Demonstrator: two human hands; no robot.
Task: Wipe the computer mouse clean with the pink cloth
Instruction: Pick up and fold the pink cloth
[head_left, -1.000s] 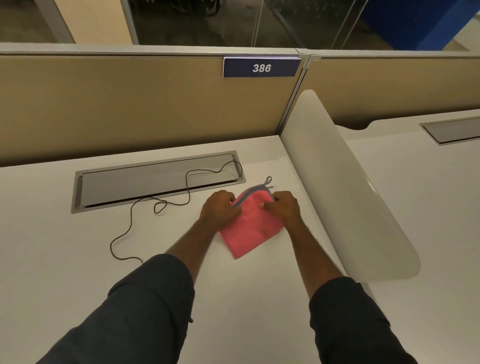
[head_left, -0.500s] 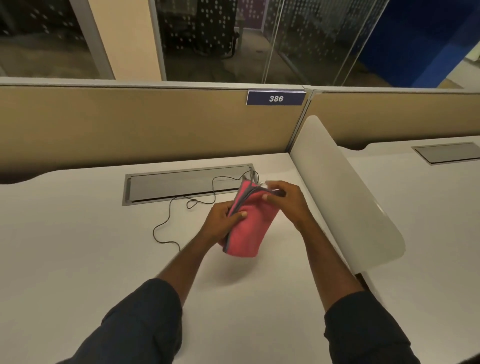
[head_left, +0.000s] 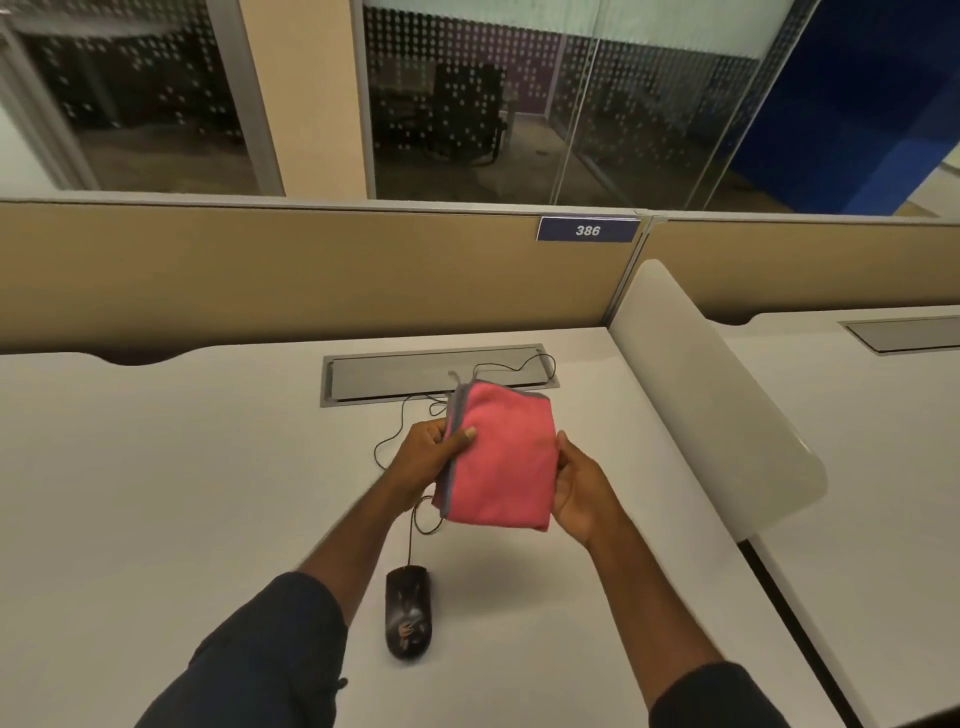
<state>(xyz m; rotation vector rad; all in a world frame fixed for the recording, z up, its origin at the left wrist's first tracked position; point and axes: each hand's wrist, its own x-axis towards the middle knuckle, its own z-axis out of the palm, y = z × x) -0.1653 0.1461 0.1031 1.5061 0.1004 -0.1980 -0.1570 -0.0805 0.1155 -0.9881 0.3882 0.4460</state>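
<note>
The folded pink cloth (head_left: 501, 457), edged in grey, is held up above the white desk (head_left: 182, 493). My left hand (head_left: 428, 460) pinches its left grey edge with the thumb on top. My right hand (head_left: 579, 491) grips its right side. A black wired computer mouse (head_left: 408, 613) lies on the desk below and nearer to me, between my forearms, apart from both hands. Its thin black cable (head_left: 413, 540) runs up behind the cloth toward the grey cable tray (head_left: 395, 374).
A tan partition (head_left: 285, 270) with a blue "386" plate (head_left: 587, 229) closes the far side. A white rounded divider (head_left: 717, 415) stands along the desk's right edge, with a neighbouring desk (head_left: 872, 467) beyond it. Glass walls lie behind.
Both hands lifted the cloth off the desk and turned it flat toward me. The view tilted up and back, and the mouse has come into sight below the cloth.
</note>
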